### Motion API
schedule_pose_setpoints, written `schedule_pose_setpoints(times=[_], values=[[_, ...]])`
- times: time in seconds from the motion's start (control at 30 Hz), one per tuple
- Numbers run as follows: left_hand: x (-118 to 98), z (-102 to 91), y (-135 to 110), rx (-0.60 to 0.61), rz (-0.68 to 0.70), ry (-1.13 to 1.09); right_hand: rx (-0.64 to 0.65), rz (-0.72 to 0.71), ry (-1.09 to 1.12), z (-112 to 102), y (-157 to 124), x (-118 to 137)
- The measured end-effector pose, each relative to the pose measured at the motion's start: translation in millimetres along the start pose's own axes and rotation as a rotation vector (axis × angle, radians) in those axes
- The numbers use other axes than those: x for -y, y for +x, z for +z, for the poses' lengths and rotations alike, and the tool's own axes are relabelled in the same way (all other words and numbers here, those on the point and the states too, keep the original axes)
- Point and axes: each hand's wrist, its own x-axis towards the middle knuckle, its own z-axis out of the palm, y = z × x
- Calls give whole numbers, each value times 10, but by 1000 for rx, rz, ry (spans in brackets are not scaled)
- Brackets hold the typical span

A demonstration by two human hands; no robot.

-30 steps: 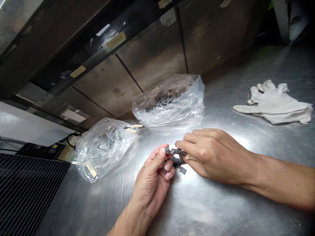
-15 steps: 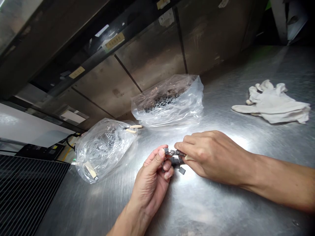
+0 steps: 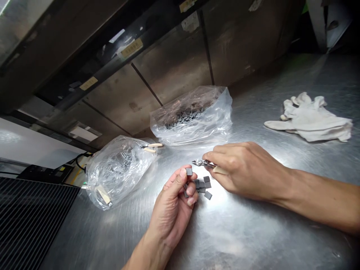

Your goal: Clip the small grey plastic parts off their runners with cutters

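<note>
Between thumb and forefinger, my left hand [image 3: 176,202] pinches a small grey ribbed square piece [image 3: 189,171]. Its other fingers curl inward, with a dark bit partly showing among them. My right hand [image 3: 242,170] is closed around the pale handles of a pair of side cutters [image 3: 200,162]. The cutters' jaws point left, just above and right of the held piece and apart from it. Several like grey pieces [image 3: 207,184] lie on the metal table below the cutters, some partly hidden behind my left fingers.
An open clear plastic bag [image 3: 208,125] of grey pieces stands against the back panel. Left of it lies another clear bag [image 3: 112,176], with a second pair of cutters [image 3: 152,148] at its edge. White gloves [image 3: 315,118] rest at the right. A black grille [image 3: 33,221] borders the left.
My right hand has drawn the cutters up and slightly right, away from the piece. More of the loose pieces now show. My left hand is nearly still.
</note>
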Motion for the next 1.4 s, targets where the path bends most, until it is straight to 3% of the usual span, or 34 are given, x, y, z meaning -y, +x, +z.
schedule_pose_setpoints(times=[0.23,0.7,0.87,1.0,1.1,1.23,1.4], values=[[-2,-12,3,21,0,-14,-3,-86,2,25,-2,7],[2,-25,11,46,-5,-3,-4,-41,-63,24,-5,-11],[-12,-22,5,42,-14,-6,6,11,3,49,8,-27],[-64,-18,28,-15,-9,-32,100,146,270,35,32,-17],[-98,-30,69,-56,6,-32,248,144,428,4,32,9],[-97,-54,111,-77,0,-10,370,107,430,-10,11,34],[-80,-56,121,-68,-23,15,391,125,413,0,12,39]])
